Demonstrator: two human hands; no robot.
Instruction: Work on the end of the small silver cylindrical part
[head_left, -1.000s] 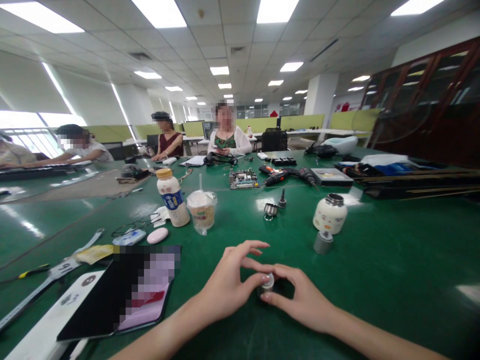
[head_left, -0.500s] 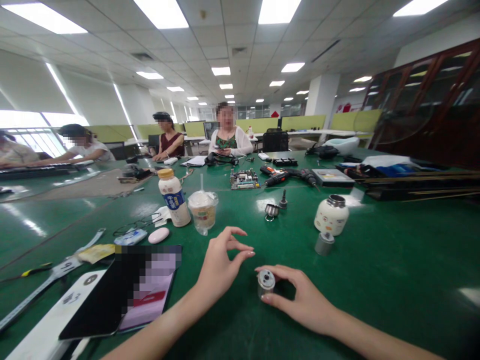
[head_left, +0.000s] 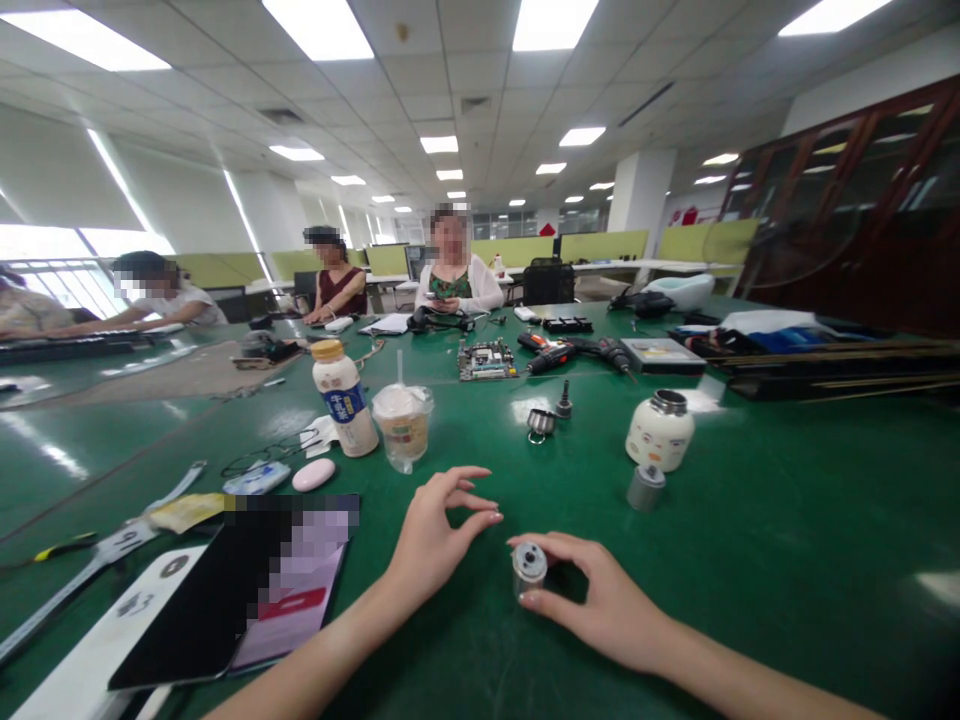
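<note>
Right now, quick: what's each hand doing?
Left hand: open, holding nothing, raised beside the cap.
Right hand: grip closed on the small metal cap on the table.

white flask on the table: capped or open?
Open. The white flask stands upright with its bare metal mouth showing and no cap on it.

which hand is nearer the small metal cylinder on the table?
Right. The right hand grips the small metal cylinder between thumb and fingers; the left hand hovers just to its left, not touching.

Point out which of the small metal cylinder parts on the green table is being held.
The small metal cylinder nearest the camera, gripped by the right hand. The grey cap beside the white bottle and the ringed piece stand untouched.
</note>
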